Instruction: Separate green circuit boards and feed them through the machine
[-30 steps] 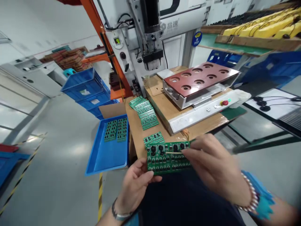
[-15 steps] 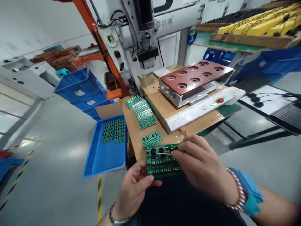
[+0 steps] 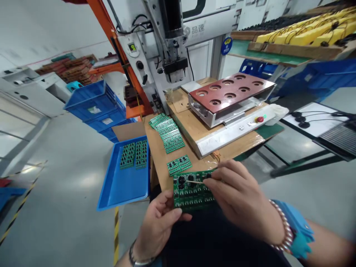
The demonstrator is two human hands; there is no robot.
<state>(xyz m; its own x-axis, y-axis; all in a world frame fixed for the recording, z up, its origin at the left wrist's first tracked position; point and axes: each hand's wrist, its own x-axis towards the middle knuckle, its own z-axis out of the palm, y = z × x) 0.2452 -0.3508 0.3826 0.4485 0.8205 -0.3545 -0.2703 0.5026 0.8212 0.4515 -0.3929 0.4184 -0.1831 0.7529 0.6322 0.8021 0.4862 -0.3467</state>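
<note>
My left hand grips a green circuit board by its lower left corner, thumb on the near edge. Black round parts stand along the board's far side, with rows of small components nearer me. In a pinch, my right hand holds a thin wooden stick, its tip against or just beside a black round part at the board's upper left. The right hand covers the board's right end. Just beyond lies another circuit board on the wooden table.
A row of overlapping circuit boards lies farther back on the table. At the left, a blue tray contains two stacks of boards. A machine with a red-brown fixture plate and red stop button stands behind. Blue crates are stacked at far left.
The stick and right hand have shifted very slightly right. Both hands keep their holds, and the board stays in place.
</note>
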